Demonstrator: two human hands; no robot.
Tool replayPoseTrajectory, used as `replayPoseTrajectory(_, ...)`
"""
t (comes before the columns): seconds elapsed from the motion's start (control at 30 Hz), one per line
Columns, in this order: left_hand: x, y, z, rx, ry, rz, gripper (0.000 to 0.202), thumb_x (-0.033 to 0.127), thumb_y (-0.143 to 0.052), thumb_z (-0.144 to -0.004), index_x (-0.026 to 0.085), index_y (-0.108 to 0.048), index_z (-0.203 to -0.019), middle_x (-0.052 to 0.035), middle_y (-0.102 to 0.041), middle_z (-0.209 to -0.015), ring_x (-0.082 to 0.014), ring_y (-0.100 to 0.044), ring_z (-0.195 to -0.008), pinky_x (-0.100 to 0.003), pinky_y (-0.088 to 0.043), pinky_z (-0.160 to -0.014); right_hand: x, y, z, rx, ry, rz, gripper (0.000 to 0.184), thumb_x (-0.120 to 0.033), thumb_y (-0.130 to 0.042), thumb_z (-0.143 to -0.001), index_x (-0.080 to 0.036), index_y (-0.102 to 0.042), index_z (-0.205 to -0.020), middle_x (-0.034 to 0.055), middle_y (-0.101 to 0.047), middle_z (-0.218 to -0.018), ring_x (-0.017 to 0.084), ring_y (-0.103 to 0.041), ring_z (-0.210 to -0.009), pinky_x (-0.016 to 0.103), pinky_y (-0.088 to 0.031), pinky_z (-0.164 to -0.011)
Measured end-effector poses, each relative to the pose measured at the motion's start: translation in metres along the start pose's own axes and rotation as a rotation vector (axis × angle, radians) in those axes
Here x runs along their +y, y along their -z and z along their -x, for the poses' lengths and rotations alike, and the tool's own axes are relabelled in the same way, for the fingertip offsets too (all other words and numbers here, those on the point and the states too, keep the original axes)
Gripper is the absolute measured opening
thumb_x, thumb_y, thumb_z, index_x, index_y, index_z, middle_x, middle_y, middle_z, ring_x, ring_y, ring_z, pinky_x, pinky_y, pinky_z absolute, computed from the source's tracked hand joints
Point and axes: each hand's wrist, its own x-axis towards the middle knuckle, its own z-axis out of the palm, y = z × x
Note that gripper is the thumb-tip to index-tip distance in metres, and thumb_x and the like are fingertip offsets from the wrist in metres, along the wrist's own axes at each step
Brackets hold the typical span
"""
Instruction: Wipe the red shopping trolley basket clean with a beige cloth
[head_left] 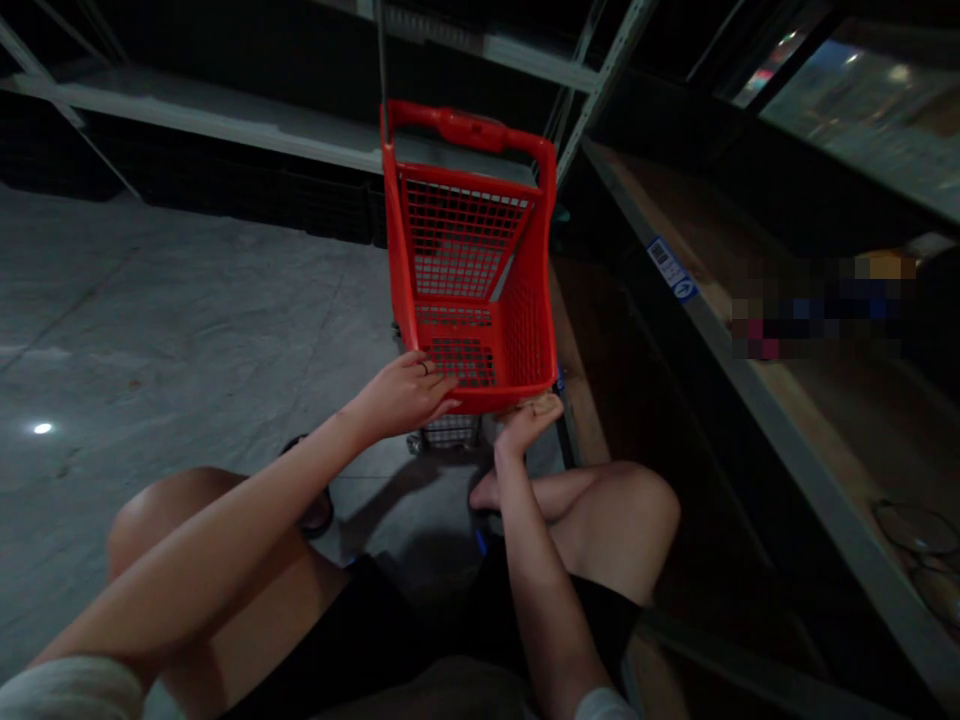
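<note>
A red plastic shopping cart (472,260) stands on the concrete floor in front of me, its mesh basket showing nothing inside and its handle at the far end. My left hand (405,392), with a ring on one finger, lies on the basket's near rim, fingers curled over the edge. My right hand (529,415) grips the same rim from below at the right corner. I am crouched, with both bare knees in view under my arms.
A metal shelving rack (750,400) with wooden boards runs along the right, bearing a barcode label (671,270). Another long shelf (225,115) crosses the back. Wire objects (919,545) lie on the right shelf. Grey concrete floor (150,320) spreads to the left.
</note>
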Motion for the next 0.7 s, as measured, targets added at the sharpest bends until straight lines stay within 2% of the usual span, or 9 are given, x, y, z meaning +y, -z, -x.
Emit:
replayPoseTrajectory(0.07,0.001,0.002,-0.004,0.000,-0.103,0.063,0.030,0.036,-0.047,-0.103,0.022,-0.070,-0.116,-0.0041,-0.077,-0.093,-0.0194,-0.069,-0.092,-0.037,-0.049,-0.096,-0.017,0.008,-0.026,0.041,0.001,-0.052,0.028,-0.016,-0.041,-0.075,-0.025,-0.040,-0.101,0.0013,-0.051,-0.097,0.016,-0.056,-0.087,0.035,-0.053,-0.089)
replayPoseTrajectory(0.13,0.003,0.000,-0.008,0.006,-0.159,0.103,0.028,0.038,-0.047,-0.103,0.023,-0.071,-0.110,-0.0034,-0.077,-0.097,-0.0191,-0.067,-0.100,-0.036,-0.046,-0.101,-0.032,0.016,-0.031,0.043,-0.003,-0.060,0.024,-0.019,-0.044,-0.078,-0.024,-0.042,-0.101,0.0015,-0.054,-0.099,0.015,-0.058,-0.089,0.036,-0.053,-0.092)
replayPoseTrajectory(0.27,0.016,-0.009,-0.016,0.009,-0.108,0.116,0.032,0.039,-0.044,-0.104,0.022,-0.069,-0.094,-0.0037,-0.074,-0.090,-0.0192,-0.065,-0.094,-0.035,-0.046,-0.095,-0.051,0.033,0.029,-0.076,-0.074,-0.082,0.032,-0.024,-0.049,-0.081,-0.023,-0.046,-0.114,0.0061,-0.059,-0.112,0.017,-0.061,-0.100,0.037,-0.053,-0.094)
replayPoseTrajectory(0.33,0.025,-0.011,-0.018,0.005,-0.090,0.113,0.034,0.035,-0.040,-0.105,0.022,-0.067,-0.090,-0.0039,-0.072,-0.087,-0.0191,-0.063,-0.090,-0.035,-0.046,-0.091,-0.054,0.040,0.066,-0.173,-0.114,-0.070,0.033,-0.025,-0.053,-0.080,-0.023,-0.048,-0.113,0.0055,-0.060,-0.107,0.018,-0.061,-0.097,0.035,-0.054,-0.090)
replayPoseTrajectory(0.4,0.031,-0.010,-0.018,0.013,-0.103,0.114,0.034,0.033,-0.039,-0.105,0.021,-0.066,-0.090,-0.0042,-0.071,-0.085,-0.0192,-0.061,-0.089,-0.036,-0.045,-0.090,-0.055,0.043,0.078,-0.222,-0.092,-0.059,0.029,-0.025,-0.055,-0.080,-0.023,-0.050,-0.108,0.0037,-0.059,-0.100,0.017,-0.060,-0.093,0.034,-0.054,-0.087)
replayPoseTrajectory(0.47,0.033,-0.008,-0.016,0.039,-0.107,0.113,0.033,0.031,-0.039,-0.105,0.021,-0.066,-0.089,-0.0040,-0.070,-0.084,-0.0196,-0.060,-0.088,-0.036,-0.044,-0.090,-0.055,0.039,0.057,-0.195,-0.019,-0.036,0.024,-0.025,-0.052,-0.080,-0.023,-0.051,-0.104,0.0029,-0.057,-0.099,0.017,-0.059,-0.095,0.036,-0.052,-0.092)
replayPoseTrajectory(0.6,0.032,-0.004,-0.012,0.048,-0.105,0.137,0.031,0.030,-0.041,-0.105,0.021,-0.065,-0.087,-0.0032,-0.070,-0.082,-0.0192,-0.059,-0.084,-0.036,-0.044,-0.088,-0.051,0.013,-0.041,-0.005,0.033,-0.027,0.029,-0.020,-0.045,-0.076,-0.022,-0.050,-0.105,0.0032,-0.055,-0.104,0.018,-0.057,-0.100,0.039,-0.048,-0.101)
replayPoseTrajectory(0.67,0.034,-0.003,-0.012,0.043,-0.098,0.148,0.031,0.031,-0.041,-0.105,0.021,-0.065,-0.087,-0.0030,-0.070,-0.083,-0.0189,-0.059,-0.083,-0.036,-0.044,-0.086,-0.050,0.001,-0.070,-0.015,0.055,-0.041,0.030,-0.018,-0.044,-0.074,-0.021,-0.049,-0.103,0.0026,-0.054,-0.101,0.017,-0.057,-0.099,0.041,-0.047,-0.102)
replayPoseTrajectory(0.7,0.035,-0.004,-0.012,0.045,-0.087,0.149,0.030,0.031,-0.042,-0.104,0.021,-0.065,-0.088,-0.0030,-0.070,-0.083,-0.0189,-0.059,-0.082,-0.036,-0.044,-0.086,-0.051,-0.001,-0.071,-0.055,0.085,-0.043,0.030,-0.017,-0.043,-0.074,-0.021,-0.049,-0.103,0.0027,-0.054,-0.101,0.017,-0.057,-0.100,0.041,-0.047,-0.103)
